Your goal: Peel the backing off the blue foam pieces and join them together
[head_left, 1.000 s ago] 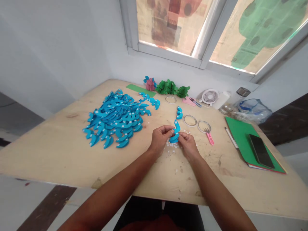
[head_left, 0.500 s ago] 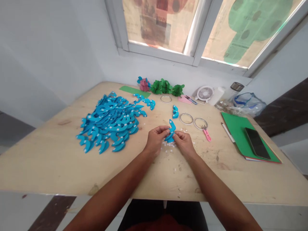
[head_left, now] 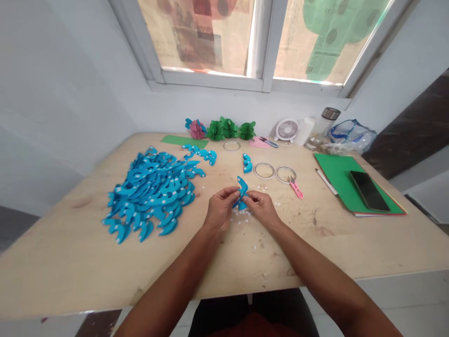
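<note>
Between my hands is a curved blue paper piece (head_left: 242, 184), held just above the table. My left hand (head_left: 220, 206) pinches its left side, fingers closed. The fingers of my right hand (head_left: 261, 206) are closed on its lower right part. Small white squares (head_left: 242, 213) lie scattered on the wood right under my fingertips. Another blue piece with white squares on it (head_left: 247, 163) rests a little beyond my hands. To the left spreads a large heap of similar blue paper pieces (head_left: 150, 187), many bearing white squares.
Tape rolls (head_left: 264, 171) and pink-handled snips (head_left: 296, 187) lie right of centre. A phone (head_left: 369, 191) rests on a green folder (head_left: 338, 164), beside a white pen (head_left: 326, 181). Along the wall stand green paper ornaments (head_left: 228, 128), a small fan (head_left: 286, 129) and a bottle (head_left: 324, 126).
The view has turned slightly, shifting the table's contents leftward. Both hands keep hold of the blue paper piece, whose lower part now sits at a different angle between the fingers.
</note>
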